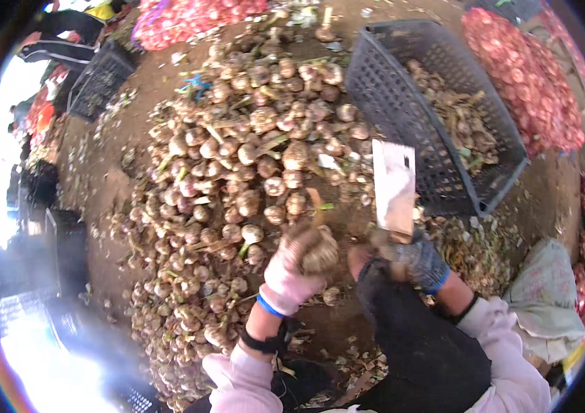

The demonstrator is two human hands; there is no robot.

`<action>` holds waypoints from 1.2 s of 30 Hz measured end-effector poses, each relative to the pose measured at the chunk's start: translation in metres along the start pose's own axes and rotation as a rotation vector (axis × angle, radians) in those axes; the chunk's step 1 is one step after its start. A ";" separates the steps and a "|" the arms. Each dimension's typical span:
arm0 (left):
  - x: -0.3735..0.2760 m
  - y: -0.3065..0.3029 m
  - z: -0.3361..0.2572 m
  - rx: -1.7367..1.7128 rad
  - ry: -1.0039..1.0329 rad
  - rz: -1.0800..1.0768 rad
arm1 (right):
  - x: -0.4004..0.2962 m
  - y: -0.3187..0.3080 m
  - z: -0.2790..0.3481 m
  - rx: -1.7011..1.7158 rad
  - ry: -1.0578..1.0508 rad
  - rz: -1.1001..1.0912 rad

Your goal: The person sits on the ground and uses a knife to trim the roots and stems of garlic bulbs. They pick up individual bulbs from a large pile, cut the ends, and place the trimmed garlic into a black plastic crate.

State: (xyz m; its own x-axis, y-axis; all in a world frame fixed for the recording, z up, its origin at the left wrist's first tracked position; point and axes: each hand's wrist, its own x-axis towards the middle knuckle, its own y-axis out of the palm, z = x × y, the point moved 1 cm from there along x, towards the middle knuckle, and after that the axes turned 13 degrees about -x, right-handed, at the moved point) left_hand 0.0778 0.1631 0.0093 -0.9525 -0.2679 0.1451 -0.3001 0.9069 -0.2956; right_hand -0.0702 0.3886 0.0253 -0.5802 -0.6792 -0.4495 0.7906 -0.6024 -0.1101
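Observation:
My left hand (295, 271), in a pale glove with a blue cuff, is closed around a garlic bulb (321, 253) whose stem sticks up. A grey-blue knit glove covers my right hand (416, 258), which grips a cleaver (394, 188). The broad blade points away from me, upright in the view, beside the black crate. Motion blurs the fingers of both hands. Left of and beyond my left hand spreads a large heap of garlic bulbs (248, 201), many with stems. The cleaver and the held bulb are apart.
A black plastic crate (406, 108) holding some garlic stands at the right. Red mesh sacks of garlic (519, 82) lie behind it, and another mesh sack (194, 20) lies at the far side. A white woven sack (547, 294) sits by my right arm. Trimmings (478, 253) litter the ground.

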 end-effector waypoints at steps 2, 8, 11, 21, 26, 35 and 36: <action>-0.007 0.030 -0.023 -0.379 -0.105 0.036 | 0.001 0.009 0.003 0.157 0.018 0.135; -0.007 0.070 -0.053 -0.976 -0.412 -0.206 | -0.009 0.031 0.018 -0.267 -0.194 -0.014; -0.005 0.069 -0.035 -1.912 -0.780 -0.261 | -0.018 0.034 0.025 -0.319 -0.455 0.006; -0.043 0.063 -0.019 -1.243 -0.771 -0.289 | -0.043 0.006 0.023 -1.172 -0.470 0.187; -0.040 0.054 -0.055 -0.990 -0.647 -0.210 | -0.036 0.006 0.013 -1.029 -0.573 0.192; -0.038 0.050 -0.072 -1.395 -0.801 -0.268 | -0.048 -0.024 0.016 -1.005 -0.364 0.083; -0.038 0.051 -0.072 -1.324 -0.910 -0.265 | -0.051 -0.019 0.019 -1.020 -0.457 0.148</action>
State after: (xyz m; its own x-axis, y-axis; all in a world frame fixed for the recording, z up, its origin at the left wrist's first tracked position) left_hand 0.1026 0.2428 0.0570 -0.7433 -0.1106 -0.6598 -0.6569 0.3074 0.6885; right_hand -0.0591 0.4264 0.0674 -0.3190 -0.9316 -0.1743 0.5268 -0.0214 -0.8497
